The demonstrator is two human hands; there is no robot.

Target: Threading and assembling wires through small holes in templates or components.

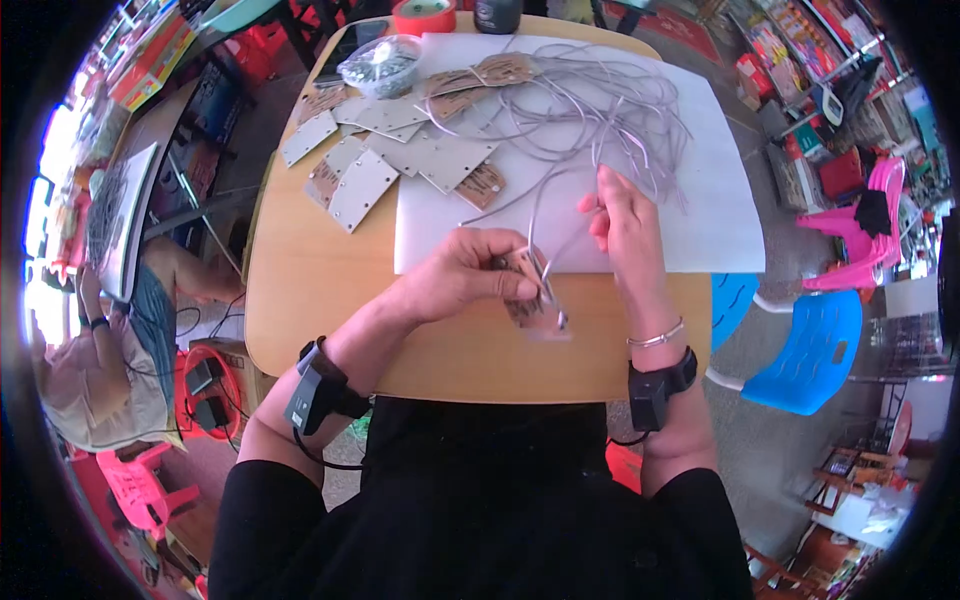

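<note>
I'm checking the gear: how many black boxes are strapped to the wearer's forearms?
2: one black box on the left forearm, and a second black box on the right forearm. Both show plainly.

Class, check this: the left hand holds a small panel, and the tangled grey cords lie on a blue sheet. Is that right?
Not quite: the head view shows the sheet is white, not blue. The left hand holds a small panel, and the tangled grey cords lie on it.

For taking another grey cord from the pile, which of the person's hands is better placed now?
Probably the right hand: it is nearer the tangled grey cords, while the left hand grips a small brown piece. Whether the right already holds a cord is unclear.
</note>
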